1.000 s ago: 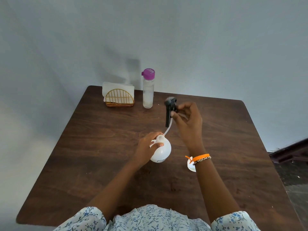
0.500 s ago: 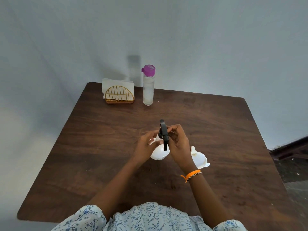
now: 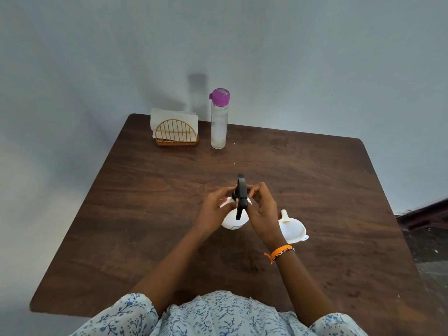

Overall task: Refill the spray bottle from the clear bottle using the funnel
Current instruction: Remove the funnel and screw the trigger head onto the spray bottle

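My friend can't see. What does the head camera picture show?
Two hands, left hand and right hand, hold the black sprayer top on a white spray bottle on a brown table. A white funnel lies beside it; a clear bottle stands behind.

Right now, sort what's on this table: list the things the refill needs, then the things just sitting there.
Needed for the refill:
spray bottle, held by the left hand
black spray head, held by the right hand
funnel
clear bottle, purple cap on

Just sitting there:
napkin holder with napkins
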Motion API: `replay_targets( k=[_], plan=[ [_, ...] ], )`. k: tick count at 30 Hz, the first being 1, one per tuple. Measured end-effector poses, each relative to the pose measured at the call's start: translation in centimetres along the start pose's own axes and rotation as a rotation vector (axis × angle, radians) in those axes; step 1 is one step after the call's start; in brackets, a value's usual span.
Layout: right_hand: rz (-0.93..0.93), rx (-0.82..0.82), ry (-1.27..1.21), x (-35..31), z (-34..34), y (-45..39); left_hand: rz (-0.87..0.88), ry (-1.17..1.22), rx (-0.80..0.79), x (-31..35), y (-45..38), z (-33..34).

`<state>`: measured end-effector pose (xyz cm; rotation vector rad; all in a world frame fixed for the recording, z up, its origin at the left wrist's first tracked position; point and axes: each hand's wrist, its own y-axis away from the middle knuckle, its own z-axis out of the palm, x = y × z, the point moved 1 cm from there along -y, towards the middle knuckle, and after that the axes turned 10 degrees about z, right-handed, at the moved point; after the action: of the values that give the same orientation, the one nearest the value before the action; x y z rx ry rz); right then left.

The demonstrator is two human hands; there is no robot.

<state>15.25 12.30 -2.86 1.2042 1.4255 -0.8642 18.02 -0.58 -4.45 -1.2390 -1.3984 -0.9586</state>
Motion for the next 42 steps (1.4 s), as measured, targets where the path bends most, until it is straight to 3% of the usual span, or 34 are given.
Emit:
replay_targets(
  k=[6, 12, 20, 25, 28, 32, 37, 42],
  plan=[
    [0.058, 0.141, 0.138, -0.6, 0.4, -0.3, 0.082, -0.018, 0.016, 0.7, 0.4, 0.0],
    [0.118, 0.186, 0.079, -0.9, 1.5, -0.2, 0.147, -0.092, 0.024, 0.6, 0.6, -0.2],
    [0.069, -0.087, 0.268, -0.4, -0.3, -0.9, 0.149, -0.133, 0.028, 0.3, 0.2, -0.2],
    [0.081, 0.133, 0.282, -0.5, 0.4, -0.5, 0.143, -0.135, 0.021, -0.2, 0.1, -0.2],
    [0.122, 0.129, 0.234, -0.3, 0.9, -0.3, 0.142, -0.146, 0.013, -0.3, 0.1, -0.2],
    [0.127, -0.011, 0.401, 0.1, -1.3, -0.3, 0.122, -0.137, -0.001, -0.6, -0.1, -0.2],
    [0.084, 0.132, 0.730, 1.4, -6.3, 0.4, 0.128, -0.128, -0.016, -0.9, -0.1, 0.1],
    [0.314, 0.142, 0.974, 3.4, -9.2, 1.4, 0.094, -0.121, 0.002, -0.5, 0.1, 0.2]
  ],
)
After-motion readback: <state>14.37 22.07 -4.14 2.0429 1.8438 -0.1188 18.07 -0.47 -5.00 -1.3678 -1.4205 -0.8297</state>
